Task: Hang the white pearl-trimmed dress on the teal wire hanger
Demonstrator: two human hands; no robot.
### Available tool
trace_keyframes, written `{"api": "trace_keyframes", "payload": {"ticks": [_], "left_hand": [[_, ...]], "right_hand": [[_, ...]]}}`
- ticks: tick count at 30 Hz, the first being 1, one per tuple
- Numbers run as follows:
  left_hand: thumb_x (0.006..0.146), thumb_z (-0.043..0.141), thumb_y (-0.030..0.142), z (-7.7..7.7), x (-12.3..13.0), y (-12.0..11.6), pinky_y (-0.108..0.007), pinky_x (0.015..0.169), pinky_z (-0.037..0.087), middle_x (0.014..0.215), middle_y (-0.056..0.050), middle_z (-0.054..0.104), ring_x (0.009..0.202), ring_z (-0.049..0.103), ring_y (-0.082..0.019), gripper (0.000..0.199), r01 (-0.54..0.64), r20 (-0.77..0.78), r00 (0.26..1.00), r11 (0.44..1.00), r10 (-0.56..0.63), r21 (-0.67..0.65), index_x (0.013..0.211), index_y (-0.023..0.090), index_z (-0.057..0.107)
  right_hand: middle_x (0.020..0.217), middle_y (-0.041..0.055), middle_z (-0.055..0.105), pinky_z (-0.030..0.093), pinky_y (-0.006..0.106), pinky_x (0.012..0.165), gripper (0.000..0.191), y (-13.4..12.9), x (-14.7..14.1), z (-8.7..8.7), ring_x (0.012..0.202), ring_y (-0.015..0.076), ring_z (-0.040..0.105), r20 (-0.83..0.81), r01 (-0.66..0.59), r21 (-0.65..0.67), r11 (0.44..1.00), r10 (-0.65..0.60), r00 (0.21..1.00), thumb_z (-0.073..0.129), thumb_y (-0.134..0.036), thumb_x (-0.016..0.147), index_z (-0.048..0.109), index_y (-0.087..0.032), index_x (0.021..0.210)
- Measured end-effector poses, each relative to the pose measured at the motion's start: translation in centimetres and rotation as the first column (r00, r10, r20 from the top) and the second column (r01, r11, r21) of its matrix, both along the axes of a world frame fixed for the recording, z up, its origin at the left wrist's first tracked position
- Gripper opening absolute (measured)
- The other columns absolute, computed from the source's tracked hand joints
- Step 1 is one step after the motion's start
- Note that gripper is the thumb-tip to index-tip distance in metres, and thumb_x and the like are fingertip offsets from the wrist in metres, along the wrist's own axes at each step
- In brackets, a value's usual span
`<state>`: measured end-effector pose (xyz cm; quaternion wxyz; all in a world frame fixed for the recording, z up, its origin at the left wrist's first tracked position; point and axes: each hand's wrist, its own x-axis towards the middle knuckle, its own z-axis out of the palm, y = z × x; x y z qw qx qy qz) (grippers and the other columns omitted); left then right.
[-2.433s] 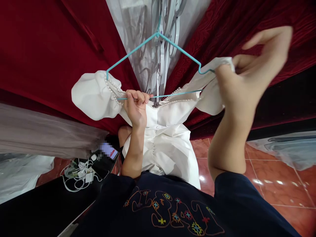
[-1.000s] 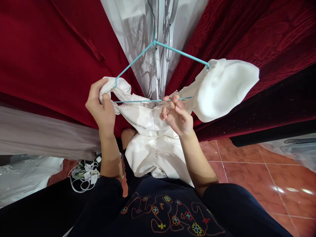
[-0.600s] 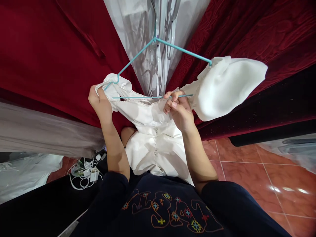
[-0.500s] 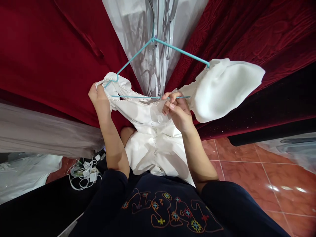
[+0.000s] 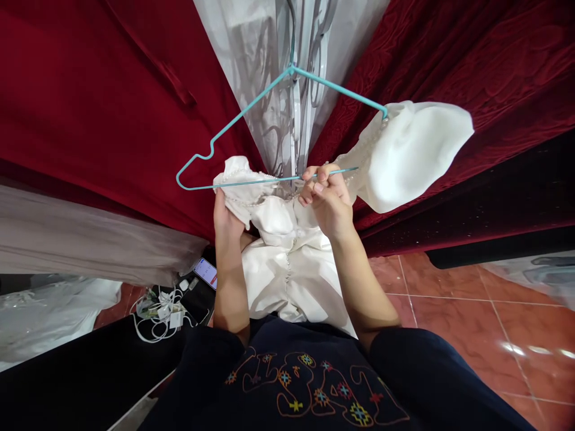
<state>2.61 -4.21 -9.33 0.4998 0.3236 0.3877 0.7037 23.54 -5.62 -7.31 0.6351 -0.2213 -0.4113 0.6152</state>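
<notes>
A light-blue clothes hanger (image 5: 251,106) hangs upright in front of me, its left end bare. My right hand (image 5: 330,200) is closed on its bottom bar, right of the middle. A white dress (image 5: 291,269) with pearl-like trim drapes over my lap. One puffed sleeve (image 5: 420,155) of the dress is still on the hanger's right end. My left hand (image 5: 228,215) is closed on the other shoulder of the dress, just below the hanger's bar and off its end; the fingertips are partly hidden by the fabric.
Red cloth (image 5: 112,120) hangs on the left and patterned red cloth (image 5: 431,54) on the right, with white hangers (image 5: 294,120) between. White cables (image 5: 164,314) and a lit phone (image 5: 205,273) lie on a black surface at lower left. Red tiles (image 5: 458,323) cover the floor.
My left hand has drawn the dress's left shoulder off the hanger's end, moving right and down. The hanger's left end now shows bare. My right hand keeps its hold on the bar.
</notes>
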Motion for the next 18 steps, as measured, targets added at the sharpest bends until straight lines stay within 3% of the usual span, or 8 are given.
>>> {"api": "trace_keyframes", "payload": {"ticks": [3, 7, 10, 12, 14, 16, 18], "left_hand": [[0.101, 0.046, 0.048, 1.3, 3.1, -0.4, -0.039, 0.113, 0.053, 0.121, -0.007, 0.077, 0.131, 0.065, -0.024, 0.038, 0.040, 0.135, 0.990, 0.997, -0.048, 0.061, 0.102, 0.024, 0.075], [0.102, 0.035, 0.047, 3.2, 5.5, -0.9, -0.040, 0.109, 0.055, 0.116, -0.007, 0.077, 0.127, 0.067, -0.025, 0.044, 0.003, 0.192, 0.981, 1.000, 0.002, -0.023, 0.103, 0.024, 0.073], [0.102, 0.032, 0.049, 3.9, 6.2, -1.1, -0.036, 0.098, 0.058, 0.108, -0.006, 0.076, 0.113, 0.071, -0.024, 0.045, -0.033, 0.233, 0.971, 0.998, 0.047, -0.062, 0.098, 0.024, 0.069], [0.102, 0.028, 0.050, 4.4, 6.3, -1.0, -0.034, 0.089, 0.059, 0.102, -0.006, 0.075, 0.102, 0.072, -0.023, 0.047, -0.037, 0.264, 0.963, 0.998, 0.050, -0.055, 0.095, 0.024, 0.066], [0.102, 0.026, 0.051, 4.7, 6.2, -0.7, -0.033, 0.083, 0.059, 0.099, -0.006, 0.074, 0.095, 0.071, -0.022, 0.049, -0.043, 0.283, 0.958, 0.998, 0.054, -0.045, 0.094, 0.024, 0.065], [0.102, 0.024, 0.053, 5.1, 6.1, -0.3, -0.033, 0.079, 0.059, 0.098, -0.007, 0.074, 0.094, 0.071, -0.022, 0.051, -0.057, 0.283, 0.957, 0.997, 0.067, -0.044, 0.096, 0.023, 0.065], [0.103, 0.021, 0.053, 5.3, 6.0, 0.0, -0.033, 0.079, 0.059, 0.096, -0.007, 0.075, 0.095, 0.071, -0.022, 0.054, -0.071, 0.280, 0.956, 0.995, 0.088, -0.069, 0.099, 0.023, 0.066]], "right_hand": [[0.106, -0.0020, 0.058, 0.045, 0.026, 0.061, 0.044, -0.3, -0.1, 0.1, 0.062, 0.0063, 0.039, 0.008, 0.020, -0.032, 0.999, -0.020, 1.000, 0.077, -0.042, 0.080, 0.038, -0.025, 0.090], [0.101, -0.0029, 0.058, 0.044, 0.026, 0.059, 0.045, -0.4, -0.1, -0.2, 0.062, 0.0067, 0.040, -0.020, 0.015, -0.045, 0.999, -0.016, 1.000, 0.079, -0.043, 0.079, 0.039, -0.026, 0.090], [0.104, -0.0025, 0.063, 0.046, 0.027, 0.059, 0.037, -0.3, 0.5, -0.4, 0.063, 0.0072, 0.044, -0.031, -0.006, -0.037, 0.999, 0.005, 1.000, 0.078, -0.043, 0.081, 0.047, -0.026, 0.093], [0.111, -0.0004, 0.068, 0.048, 0.028, 0.062, 0.027, -0.6, 1.4, -0.1, 0.065, 0.0082, 0.049, 0.058, -0.011, -0.030, 0.999, 0.012, 0.998, 0.074, -0.043, 0.087, 0.059, -0.028, 0.103], [0.112, 0.0022, 0.072, 0.049, 0.029, 0.065, 0.025, -1.5, 2.6, 0.6, 0.069, 0.0099, 0.055, 0.265, 0.016, -0.015, 1.000, -0.011, 0.964, 0.068, -0.044, 0.093, 0.069, -0.028, 0.112], [0.096, 0.0024, 0.075, 0.047, 0.029, 0.062, 0.020, -2.8, 3.8, 2.0, 0.069, 0.0114, 0.058, 0.445, 0.124, 0.061, 0.990, -0.138, 0.885, 0.068, -0.042, 0.094, 0.077, -0.026, 0.103], [0.079, 0.0000, 0.071, 0.045, 0.029, 0.060, 0.015, -3.9, 4.9, 3.6, 0.065, 0.0122, 0.058, 0.444, 0.367, 0.223, 0.903, -0.430, 0.786, 0.069, -0.038, 0.094, 0.078, -0.028, 0.087]]}}
